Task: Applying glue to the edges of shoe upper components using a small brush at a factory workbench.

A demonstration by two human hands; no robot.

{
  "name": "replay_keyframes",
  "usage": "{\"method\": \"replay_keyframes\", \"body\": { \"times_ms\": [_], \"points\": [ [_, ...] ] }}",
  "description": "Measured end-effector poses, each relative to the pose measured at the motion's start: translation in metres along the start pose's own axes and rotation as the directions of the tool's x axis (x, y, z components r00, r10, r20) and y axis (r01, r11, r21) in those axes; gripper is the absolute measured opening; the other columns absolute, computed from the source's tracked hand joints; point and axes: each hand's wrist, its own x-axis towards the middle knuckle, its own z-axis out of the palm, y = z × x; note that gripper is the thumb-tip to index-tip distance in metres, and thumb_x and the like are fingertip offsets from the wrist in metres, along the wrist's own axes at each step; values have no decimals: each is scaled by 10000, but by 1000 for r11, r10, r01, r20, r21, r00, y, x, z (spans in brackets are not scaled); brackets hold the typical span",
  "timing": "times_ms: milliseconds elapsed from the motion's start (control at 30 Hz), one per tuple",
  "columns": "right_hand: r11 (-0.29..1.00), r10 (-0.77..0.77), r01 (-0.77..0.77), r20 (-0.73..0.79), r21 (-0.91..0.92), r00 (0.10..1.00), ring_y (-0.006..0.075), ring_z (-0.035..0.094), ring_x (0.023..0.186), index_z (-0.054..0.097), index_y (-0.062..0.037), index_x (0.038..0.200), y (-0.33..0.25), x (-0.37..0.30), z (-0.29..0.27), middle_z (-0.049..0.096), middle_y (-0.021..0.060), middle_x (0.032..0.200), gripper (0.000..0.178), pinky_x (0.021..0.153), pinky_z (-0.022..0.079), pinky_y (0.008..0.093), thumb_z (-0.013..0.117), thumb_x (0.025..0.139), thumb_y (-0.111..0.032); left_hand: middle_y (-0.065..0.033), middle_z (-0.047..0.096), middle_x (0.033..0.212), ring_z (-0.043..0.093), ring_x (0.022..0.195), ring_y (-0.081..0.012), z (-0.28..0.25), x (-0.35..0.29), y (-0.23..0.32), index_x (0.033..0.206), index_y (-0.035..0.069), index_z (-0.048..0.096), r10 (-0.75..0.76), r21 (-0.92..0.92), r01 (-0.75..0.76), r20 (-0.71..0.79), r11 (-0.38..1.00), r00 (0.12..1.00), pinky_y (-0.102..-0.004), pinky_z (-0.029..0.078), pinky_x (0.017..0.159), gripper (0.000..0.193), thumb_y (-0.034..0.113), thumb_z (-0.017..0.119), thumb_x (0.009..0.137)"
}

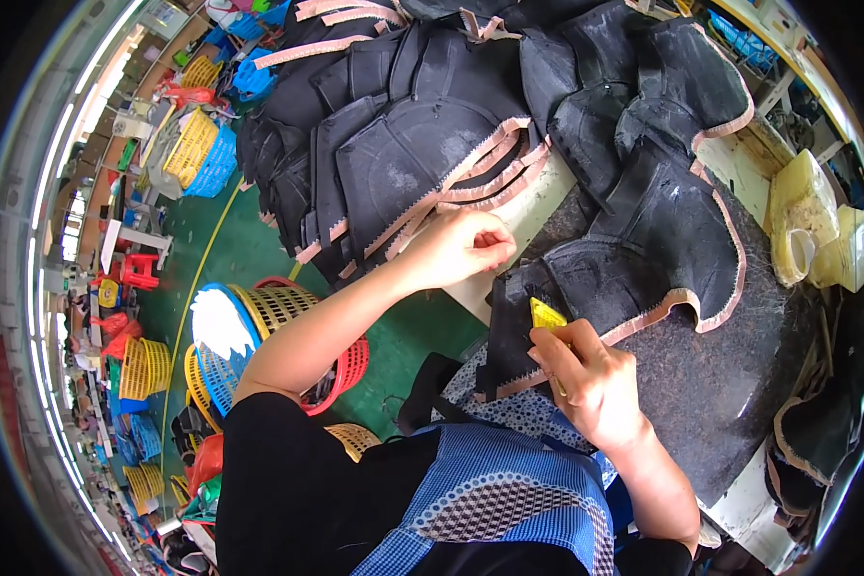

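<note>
So the fingers of the right hand (586,374) are clamping around a small bright-yellow tool with a wedge-like tip (546,314), and I can't tell exactly what it is because the grip is covering most of it. The tip is sitting right over a black moulded-fabric piece with pale pink zigzag-edged trim (586,278), which is lying near the counter's front edge. The fingers of the left hand (466,245) are curling in together beside a fanned stack of black fabric pieces with the same pink trim (403,163); can't tell if they're pinching anything. My worry: if that tip is sharp, a slip could be nicking the fabric or trim, since no hand is pinning the piece down. Its near corner is also hanging close to the blue checked apron (518,494), so a snag could be dragging it off. The dark speckled counter (739,394) is looking scuffed, with a cloudy yellowish plastic container (802,206) standing toward the far right. Below, the green floor (403,336) is carrying a yellow basket (280,302) and a red round plastic tub (355,365), bunched together, while more baskets and clutter are lining the workshop's left side.
</note>
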Motion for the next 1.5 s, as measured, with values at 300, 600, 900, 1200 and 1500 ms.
{"method": "replay_keyframes", "body": {
  "times_ms": [300, 600, 900, 1200, 1500],
  "points": [
    [1000, -6, 6, 7, -5, 1000, 183, 626, 528, 653, -47, 1099, -3, 1, 0, 610, 106, 890, 290, 462, 524, 299, 704, 819, -105, -71, 703, 758, 676, 682, -139, 9, -6, 26, 845, 12, 679, 132, 324, -100, -78, 941, 988, -280, 536, 650, 169, 157, 759, 815],
    [943, 183, -131, -147, 305, 972, 275, 698, 784, 700, -22, 989, 7, 10, -16, 673, 136, 977, 213, 677, 581, 348, 764, 786, -44, -16, 648, 865, 614, 721, -76, 10, -42, 0, 1039, -6, 625, -98, -407, 106, 40, 907, 994, -232, 520, 644, 174, 160, 625, 984],
    [983, 138, -113, -182, 142, 974, 319, 696, 867, 650, 17, 1002, 16, 28, 9, 681, 176, 1073, 242, 786, 569, 372, 752, 788, -31, -50, 672, 983, 617, 879, -79, 25, -44, -4, 1150, -39, 631, -49, -333, 47, 2, 942, 999, -244, 526, 775, 263, 71, 691, 919],
    [898, 337, -212, -294, 385, 895, 269, 706, 878, 653, 59, 937, 14, 24, -3, 705, 197, 982, 186, 796, 549, 335, 694, 879, -113, -76, 619, 1220, 563, 1050, -85, 18, -41, 5, 1360, -70, 499, 34, -660, 115, 209, 742, 977, -241, 469, 912, 441, 12, 606, 940],
    [935, 284, -187, -319, 301, 904, 276, 721, 823, 669, 29, 906, 8, 30, -24, 717, 176, 930, 162, 745, 574, 328, 723, 843, -110, -31, 599, 1235, 556, 1092, -86, 18, -39, 19, 1378, -50, 495, 121, -710, 99, 252, 697, 960, -243, 446, 954, 433, 13, 573, 957]
  ]
}}
